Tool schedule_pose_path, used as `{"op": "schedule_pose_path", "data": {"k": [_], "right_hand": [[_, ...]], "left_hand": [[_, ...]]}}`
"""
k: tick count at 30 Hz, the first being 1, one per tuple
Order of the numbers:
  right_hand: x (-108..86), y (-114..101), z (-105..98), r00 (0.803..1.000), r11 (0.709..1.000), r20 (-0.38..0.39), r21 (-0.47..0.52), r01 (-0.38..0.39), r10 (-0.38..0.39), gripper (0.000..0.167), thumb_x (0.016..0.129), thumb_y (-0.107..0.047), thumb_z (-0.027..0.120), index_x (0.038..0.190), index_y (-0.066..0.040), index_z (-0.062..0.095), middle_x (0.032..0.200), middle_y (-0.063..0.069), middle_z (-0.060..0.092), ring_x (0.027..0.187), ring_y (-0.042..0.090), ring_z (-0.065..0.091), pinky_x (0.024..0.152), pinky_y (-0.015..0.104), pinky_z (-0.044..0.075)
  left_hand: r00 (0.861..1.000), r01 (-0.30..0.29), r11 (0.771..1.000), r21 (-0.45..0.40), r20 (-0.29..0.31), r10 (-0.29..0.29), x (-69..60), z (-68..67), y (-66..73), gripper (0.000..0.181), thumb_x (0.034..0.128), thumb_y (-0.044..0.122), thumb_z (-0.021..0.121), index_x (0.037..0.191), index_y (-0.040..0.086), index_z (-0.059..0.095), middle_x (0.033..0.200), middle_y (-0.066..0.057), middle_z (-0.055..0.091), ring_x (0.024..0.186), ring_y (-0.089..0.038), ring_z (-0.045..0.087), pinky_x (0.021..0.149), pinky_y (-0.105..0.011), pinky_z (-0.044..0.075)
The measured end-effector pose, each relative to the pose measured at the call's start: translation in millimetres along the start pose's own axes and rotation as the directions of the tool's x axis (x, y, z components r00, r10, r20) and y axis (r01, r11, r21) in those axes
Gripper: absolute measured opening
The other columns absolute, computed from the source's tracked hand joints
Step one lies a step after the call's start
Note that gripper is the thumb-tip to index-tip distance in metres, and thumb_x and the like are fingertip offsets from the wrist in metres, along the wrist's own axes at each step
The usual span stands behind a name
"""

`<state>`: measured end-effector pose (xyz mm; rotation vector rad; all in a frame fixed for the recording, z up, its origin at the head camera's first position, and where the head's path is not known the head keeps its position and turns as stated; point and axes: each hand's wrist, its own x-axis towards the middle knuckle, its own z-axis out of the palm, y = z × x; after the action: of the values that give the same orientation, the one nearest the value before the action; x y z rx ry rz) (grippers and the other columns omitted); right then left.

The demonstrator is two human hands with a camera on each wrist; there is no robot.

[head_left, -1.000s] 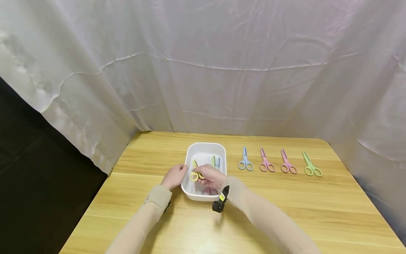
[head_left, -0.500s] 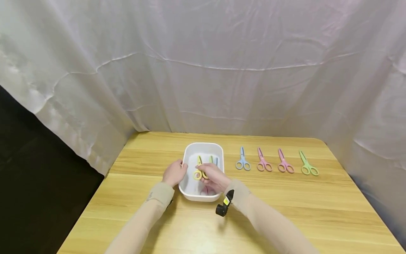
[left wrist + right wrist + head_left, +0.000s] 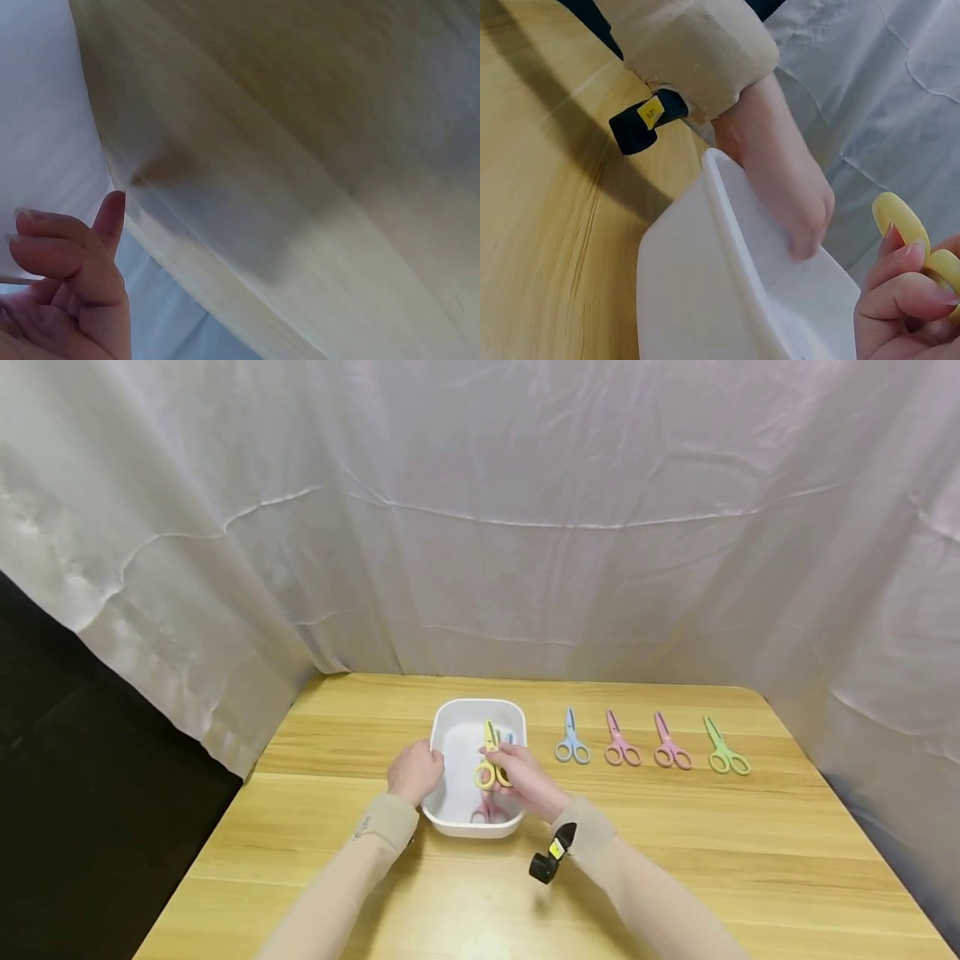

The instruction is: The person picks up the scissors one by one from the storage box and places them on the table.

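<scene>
My right hand [image 3: 527, 779] pinches a pair of yellow scissors [image 3: 485, 774] above the white plastic bin [image 3: 474, 830], blades pointing away from me. The right wrist view shows the yellow handle rings [image 3: 904, 222] between thumb and fingers. My left hand [image 3: 416, 772] grips the bin's left wall, thumb over the rim; in the left wrist view its fingers [image 3: 71, 259] lie against the outer side. Pink scissors [image 3: 489, 811] lie in the near end of the bin. Blue scissors [image 3: 510, 739] and another pair beside them are mostly hidden behind my right hand.
Right of the bin, a row of scissors lies on the wooden table [image 3: 675, 843]: blue scissors [image 3: 572, 739], pink scissors [image 3: 621, 743], more pink scissors [image 3: 670, 745] and green scissors [image 3: 724, 750]. A pale curtain [image 3: 525, 568] hangs behind the table.
My right hand has moved right with the yellow scissors, from the bin's left side toward its right wall, and seems to have lifted them. The left hand stays on the bin.
</scene>
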<state>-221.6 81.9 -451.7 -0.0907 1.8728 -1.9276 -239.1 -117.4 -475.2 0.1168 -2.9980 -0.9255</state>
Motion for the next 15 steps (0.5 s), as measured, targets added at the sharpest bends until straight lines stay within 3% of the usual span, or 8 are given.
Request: {"op": "schedule_pose_path", "data": {"k": [7,13,15], "right_hand": [[-9.9,1,-12,0.999,0.999,0.018,0.011,0.038,-0.038,0.047,0.105,-0.018,0.042,0.142,0.012,0.041,0.083,-0.002,0.054,0.055,0.002,0.044,0.047,0.012,0.033],[-14.0,7,-27,0.999,0.997,-0.002,0.051,0.053,-0.053,0.046,0.105,-0.015,0.042,0.141,0.014,0.039,0.08,-0.002,0.055,0.055,0.001,0.044,0.045,0.011,0.03],[-15.6,9,-33,0.999,0.997,-0.011,0.052,0.051,-0.051,0.047,0.106,-0.016,0.041,0.142,0.014,0.038,0.082,-0.002,0.057,0.058,0.001,0.047,0.047,0.011,0.034]], "left_hand": [[0.999,0.01,0.999,0.046,-0.037,-0.009,-2.0,3.5,0.5,0.036,0.0957,0.018,0.049,0.118,-0.004,0.066,0.089,-0.016,0.071,0.066,-0.024,0.063,0.056,-0.034,0.052],[0.998,0.012,0.999,0.046,-0.056,-0.009,-1.2,7.4,0.0,0.034,0.0948,0.017,0.049,0.115,-0.003,0.068,0.083,-0.013,0.069,0.065,-0.022,0.061,0.054,-0.032,0.049],[0.998,0.007,0.999,0.051,-0.064,-0.004,-1.8,7.7,0.0,0.034,0.0948,0.016,0.049,0.114,-0.004,0.068,0.083,-0.013,0.069,0.064,-0.022,0.06,0.054,-0.032,0.049]]}}
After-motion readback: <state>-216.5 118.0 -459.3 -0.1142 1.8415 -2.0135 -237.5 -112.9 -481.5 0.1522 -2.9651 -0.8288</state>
